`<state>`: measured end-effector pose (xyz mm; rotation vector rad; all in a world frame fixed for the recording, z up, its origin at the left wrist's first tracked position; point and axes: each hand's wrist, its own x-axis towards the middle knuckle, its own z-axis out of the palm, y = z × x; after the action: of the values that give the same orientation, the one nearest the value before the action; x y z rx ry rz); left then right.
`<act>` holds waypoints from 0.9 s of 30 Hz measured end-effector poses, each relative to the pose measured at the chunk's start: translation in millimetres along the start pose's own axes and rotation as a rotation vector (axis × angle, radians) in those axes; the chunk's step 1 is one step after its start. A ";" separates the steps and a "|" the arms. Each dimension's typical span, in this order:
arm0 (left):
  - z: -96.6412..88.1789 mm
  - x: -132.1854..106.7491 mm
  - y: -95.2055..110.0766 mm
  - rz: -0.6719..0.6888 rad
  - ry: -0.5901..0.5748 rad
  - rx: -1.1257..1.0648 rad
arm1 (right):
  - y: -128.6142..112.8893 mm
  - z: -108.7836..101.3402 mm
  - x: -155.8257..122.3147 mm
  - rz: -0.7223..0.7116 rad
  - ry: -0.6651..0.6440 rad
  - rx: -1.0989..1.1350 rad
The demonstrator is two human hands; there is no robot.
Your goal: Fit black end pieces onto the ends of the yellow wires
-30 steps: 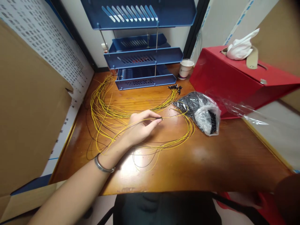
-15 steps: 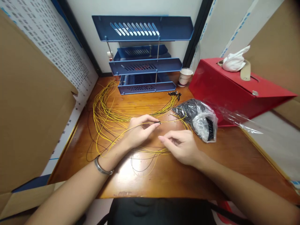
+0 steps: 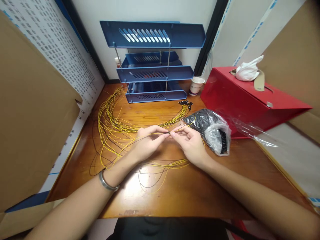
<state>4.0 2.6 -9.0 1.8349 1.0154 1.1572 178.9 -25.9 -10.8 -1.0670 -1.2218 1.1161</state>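
Hands meet mid-table: left hand pinches yellow wire end, right hand fingertips pinched at same tip, possibly holding a small black connector.

Single yellow wire, thin, insulated, held just above the wooden desk; small dark tip at its near end, sitting right where the fingertips of the left hand and right hand meet, pinched from both sides. From the tip the wire runs left in a shallow sagging line, then drops toward the desk and blends into the bundle of yellow wires. Bundle lies flat in a broad loose loop on the left half of the desk, strands fanned apart, a few dark strands mixed in. One end of the bundle finishes in a cluster of black terminals, lying on the desk beyond the hands.
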 end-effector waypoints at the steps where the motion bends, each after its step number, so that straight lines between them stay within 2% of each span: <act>1: 0.0 0.1 -0.8 -0.002 0.011 0.016 | 0.0 -0.5 1.5 -0.009 0.010 -0.003; 7: 1.5 -1.1 -0.6 0.036 -0.024 0.119 | 3.1 -8.3 1.2 -0.049 0.064 -0.092; 13: 2.5 -0.4 4.3 0.042 -0.023 0.076 | 10.1 -9.6 0.4 -0.038 0.029 -0.103; 18: 3.4 -0.3 7.6 0.109 -0.040 0.052 | 16.3 -12.7 -2.4 -0.055 -0.011 -0.140; 27: 2.6 1.2 7.8 0.121 -0.047 0.048 | 18.4 -12.9 -5.0 -0.075 0.015 -0.243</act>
<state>8.6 0.0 -2.6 1.9755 0.9228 1.1636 190.7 -28.3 -30.5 -1.1987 -1.3995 0.9160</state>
